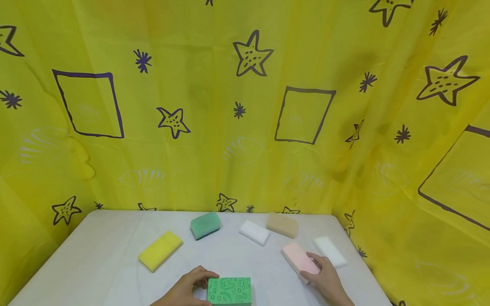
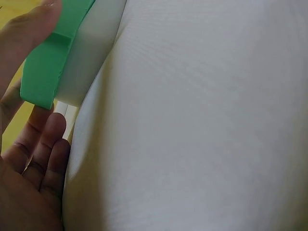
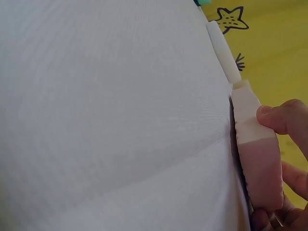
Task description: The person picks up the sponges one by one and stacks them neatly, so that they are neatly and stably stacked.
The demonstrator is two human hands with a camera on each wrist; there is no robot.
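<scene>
At the front of the table my left hand [image 1: 188,288] grips a bright green sponge [image 1: 229,290] by its left end, thumb at the near side and fingers at the far side. Doodles and lettering cover the sponge's top. In the left wrist view a whitish layer [image 2: 89,57] lies against the green sponge [image 2: 45,72], between it and the cloth. Over to the right, my right hand [image 1: 324,274] holds a pale pink sponge [image 1: 298,258] across its near end, close to the table. The right wrist view shows thumb and fingers on opposite edges of the pink sponge [image 3: 260,163].
A white sponge [image 1: 330,251] lies just right of my right hand. Farther back are a beige sponge [image 1: 282,225], another white sponge [image 1: 254,232] and a darker green sponge [image 1: 205,225]. A yellow sponge [image 1: 160,250] is at left. Yellow curtains [image 1: 206,106] surround the white-covered table [image 1: 95,255].
</scene>
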